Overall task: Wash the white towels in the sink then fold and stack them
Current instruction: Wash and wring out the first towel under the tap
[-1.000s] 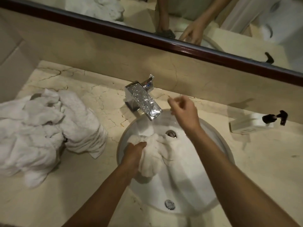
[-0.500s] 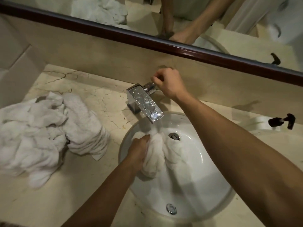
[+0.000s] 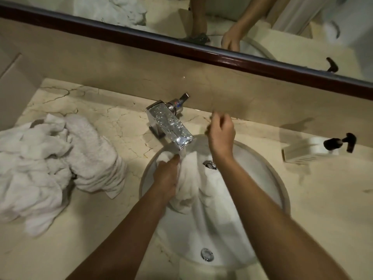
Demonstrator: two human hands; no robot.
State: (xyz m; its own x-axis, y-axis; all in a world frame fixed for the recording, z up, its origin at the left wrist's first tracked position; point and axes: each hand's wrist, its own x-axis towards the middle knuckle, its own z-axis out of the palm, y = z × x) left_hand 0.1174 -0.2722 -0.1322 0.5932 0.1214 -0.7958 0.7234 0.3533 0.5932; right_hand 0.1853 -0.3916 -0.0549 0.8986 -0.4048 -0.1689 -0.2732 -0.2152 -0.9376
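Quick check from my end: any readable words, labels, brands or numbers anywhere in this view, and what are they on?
No readable text anywhere in this view.
Faucet handle: a small red and blue mark, no letters legible.
Soap dispenser: white body shows no label I can read; blurred.
Towel in the sink and towel pile on the counter: no tags visible.

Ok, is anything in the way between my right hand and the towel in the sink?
Nothing visible. The right hand hovers over the sink's back rim, beside the faucet, with open basin down to the towel the left hand grips.
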